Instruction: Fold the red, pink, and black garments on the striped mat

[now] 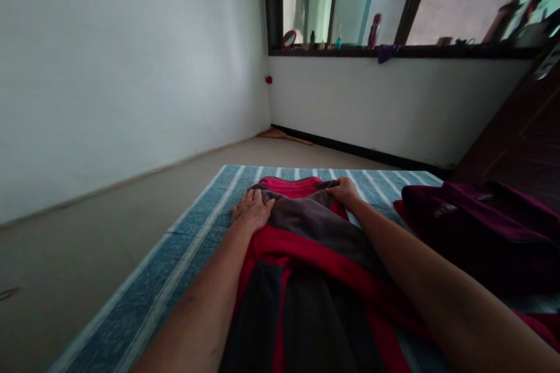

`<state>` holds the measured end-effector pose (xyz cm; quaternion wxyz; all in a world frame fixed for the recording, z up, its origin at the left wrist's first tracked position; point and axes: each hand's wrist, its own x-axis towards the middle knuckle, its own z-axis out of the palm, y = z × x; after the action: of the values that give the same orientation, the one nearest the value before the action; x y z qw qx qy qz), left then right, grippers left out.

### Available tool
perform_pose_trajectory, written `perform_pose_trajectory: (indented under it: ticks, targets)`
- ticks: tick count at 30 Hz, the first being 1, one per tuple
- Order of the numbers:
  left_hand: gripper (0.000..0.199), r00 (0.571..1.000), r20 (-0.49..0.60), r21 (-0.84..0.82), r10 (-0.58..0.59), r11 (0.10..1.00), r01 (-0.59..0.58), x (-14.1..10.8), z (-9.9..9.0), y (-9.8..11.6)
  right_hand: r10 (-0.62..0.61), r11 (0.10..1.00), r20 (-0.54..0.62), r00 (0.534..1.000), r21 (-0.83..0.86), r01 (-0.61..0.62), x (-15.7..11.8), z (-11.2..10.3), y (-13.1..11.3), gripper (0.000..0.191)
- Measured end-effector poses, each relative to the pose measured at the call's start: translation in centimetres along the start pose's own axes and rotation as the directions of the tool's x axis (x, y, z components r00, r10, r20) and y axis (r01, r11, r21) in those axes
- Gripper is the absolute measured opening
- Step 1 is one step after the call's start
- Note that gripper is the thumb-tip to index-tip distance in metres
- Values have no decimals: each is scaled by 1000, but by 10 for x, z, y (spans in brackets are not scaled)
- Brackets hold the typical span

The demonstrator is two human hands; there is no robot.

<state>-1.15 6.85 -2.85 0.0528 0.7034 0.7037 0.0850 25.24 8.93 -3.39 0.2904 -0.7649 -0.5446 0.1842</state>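
Observation:
A red and dark grey jacket (308, 214) lies spread on a blue and white striped cloth (192, 245), its red collar end pointing away from me. One sleeve is laid across its body. My left hand (252, 210) rests flat on the left shoulder edge of the jacket, fingers stretched out. At the opposite shoulder, my right hand (345, 190) pinches the grey fabric between thumb and fingers. The jacket's lower end runs out of view at the bottom, and my right forearm hides part of it.
Folded dark purple and maroon clothes (481, 227) are piled to the right. Beyond the cloth, a broom (280, 134) lies on the floor by the wall. Small bottles and a round mirror (289, 39) stand on the window sill (332, 52). A dark door (520, 122) is at right.

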Motion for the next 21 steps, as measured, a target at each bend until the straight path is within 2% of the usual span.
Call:
perform_pose_trajectory:
  ticks: [5,9,13,15,19,21]
  targets:
    - [61,1000,-2,-3,-28,1000,28,0,1,1,-93,981,-25,995,-172,87,-21,-26,-23,41]
    - [61,999,-42,18,-13,1000,14,-7,-9,4,-177,954,104,979,-228,197,-59,-54,-19,39]
    - [57,989,-79,18,127,992,-126,-23,-25,3,-182,942,255,950,-231,243,-104,-83,19,42]
    - [56,976,-75,22,206,979,-205,-33,-26,4,-152,946,295,943,-232,225,-124,-96,45,42]
    - [53,971,-24,3,236,972,-236,-48,-7,10,-184,964,387,904,-110,243,-154,-116,89,35]
    - [52,977,-31,12,211,977,-211,-50,1,13,-189,974,371,909,-44,220,-167,-123,99,38]
